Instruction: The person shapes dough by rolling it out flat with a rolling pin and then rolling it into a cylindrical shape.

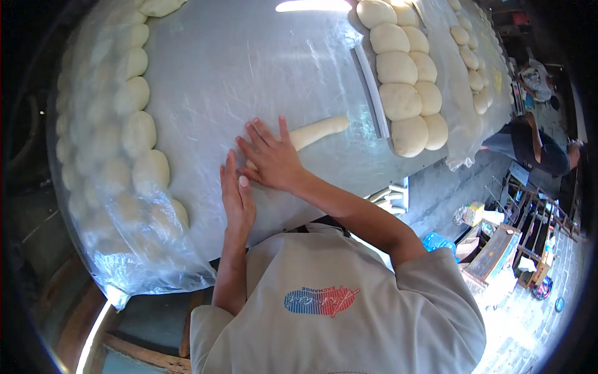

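A rolled length of dough [321, 131] lies slantwise on the metal work table [249, 68]. My right hand [271, 156] rests flat over its left part, palm down with the fingers spread; the covered part of the dough is hidden. Close beside it, at the roll's left end, is my left hand [237, 198], its fingers stretched out and nearly upright on edge. Neither hand is closed round the dough.
Dough balls [138, 134] under clear plastic [146, 249] line the left. More dough balls [398, 67] sit at the right behind a grey metal strip [372, 93]. Dough sticks [389, 198] show below the table edge. Another person [536, 146] is at the far right, near wooden racks [529, 224].
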`<state>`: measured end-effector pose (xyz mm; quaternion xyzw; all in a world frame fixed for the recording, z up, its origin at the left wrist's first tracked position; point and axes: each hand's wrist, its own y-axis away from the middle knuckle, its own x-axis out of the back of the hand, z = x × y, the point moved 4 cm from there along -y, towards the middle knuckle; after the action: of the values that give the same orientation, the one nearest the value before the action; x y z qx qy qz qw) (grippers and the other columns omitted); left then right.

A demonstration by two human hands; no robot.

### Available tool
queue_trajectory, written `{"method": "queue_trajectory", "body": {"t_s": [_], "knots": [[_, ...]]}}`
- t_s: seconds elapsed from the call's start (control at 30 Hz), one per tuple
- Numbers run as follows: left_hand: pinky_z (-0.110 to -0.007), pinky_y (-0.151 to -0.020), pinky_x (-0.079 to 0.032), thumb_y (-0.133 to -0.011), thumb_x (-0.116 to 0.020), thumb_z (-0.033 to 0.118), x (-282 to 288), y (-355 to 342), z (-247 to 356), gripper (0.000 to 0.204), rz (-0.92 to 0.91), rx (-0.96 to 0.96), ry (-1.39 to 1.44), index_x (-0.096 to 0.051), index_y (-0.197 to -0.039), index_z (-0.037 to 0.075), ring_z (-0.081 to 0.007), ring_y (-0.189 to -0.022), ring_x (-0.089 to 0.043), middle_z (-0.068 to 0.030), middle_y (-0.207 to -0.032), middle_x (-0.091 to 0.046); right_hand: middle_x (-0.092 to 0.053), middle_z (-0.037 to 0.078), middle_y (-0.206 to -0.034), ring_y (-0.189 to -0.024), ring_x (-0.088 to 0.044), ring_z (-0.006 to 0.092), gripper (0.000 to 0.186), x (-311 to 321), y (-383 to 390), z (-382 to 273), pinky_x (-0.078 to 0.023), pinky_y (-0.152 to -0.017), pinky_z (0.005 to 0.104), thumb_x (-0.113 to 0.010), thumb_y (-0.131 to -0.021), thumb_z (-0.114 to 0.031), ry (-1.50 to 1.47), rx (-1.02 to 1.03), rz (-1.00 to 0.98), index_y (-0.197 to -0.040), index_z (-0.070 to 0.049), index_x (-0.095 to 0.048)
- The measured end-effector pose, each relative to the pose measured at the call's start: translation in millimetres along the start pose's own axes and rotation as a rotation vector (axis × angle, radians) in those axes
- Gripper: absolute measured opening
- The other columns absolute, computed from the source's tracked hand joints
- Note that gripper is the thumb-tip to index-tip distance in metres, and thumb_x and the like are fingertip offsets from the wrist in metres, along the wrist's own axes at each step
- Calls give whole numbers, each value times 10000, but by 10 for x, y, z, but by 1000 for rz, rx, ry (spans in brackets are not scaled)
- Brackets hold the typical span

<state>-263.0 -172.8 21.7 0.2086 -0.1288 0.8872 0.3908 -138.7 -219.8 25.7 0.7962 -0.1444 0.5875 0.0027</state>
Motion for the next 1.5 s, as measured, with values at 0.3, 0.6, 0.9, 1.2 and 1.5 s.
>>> {"method": "queue_trajectory", "body": {"t_s": [0.3,0.6,0.9,1.2,1.5], "knots": [[-402,-1129,-227,-1021,-336,410,45,-75,-182,627,151,45,378,-306,-1419,-73,-318,-1361,-343,-227,-1459,-362,-424,160,-1426,-1348,-355,340,675,-101,-291,133,-120,-1024,747,-533,-838,-573,197,-166,55,-1333,-115,-515],[-435,-1095,-295,-1007,-305,492,108,9,-329,679,138,83,451,-312,-1392,-68,-327,-1296,-421,-261,-1387,-425,-587,160,-1073,-1127,-535,297,405,7,282,-43,-259,-1063,658,-619,-760,-291,203,100,69,-1124,-114,-613],[-452,-1076,-328,-926,-268,684,-523,-360,334,862,51,15,561,-341,-1376,-48,-319,-1299,-413,-247,-1373,-424,-611,73,-801,-781,-648,238,223,1309,720,32,-519,-784,440,-606,-760,-171,28,-111,216,-952,-58,-591],[-427,-1120,-258,-908,-186,723,-1984,-491,1812,903,-270,-308,154,-416,-1367,-19,-279,-1361,-300,-162,-1467,-271,-586,127,-876,-758,-642,309,338,3147,2994,1025,-519,-630,402,-653,-785,-133,-212,-612,397,-1117,-114,-593],[-472,-1049,-304,-1014,-347,431,-2663,122,949,599,-86,-435,-465,-441,-1300,-87,-397,-1258,-420,-265,-1343,-456,-574,174,-951,-830,-616,376,216,3244,5557,2545,-511,-705,461,-623,-790,-124,136,-1299,462,-983,-53,-558]]}}
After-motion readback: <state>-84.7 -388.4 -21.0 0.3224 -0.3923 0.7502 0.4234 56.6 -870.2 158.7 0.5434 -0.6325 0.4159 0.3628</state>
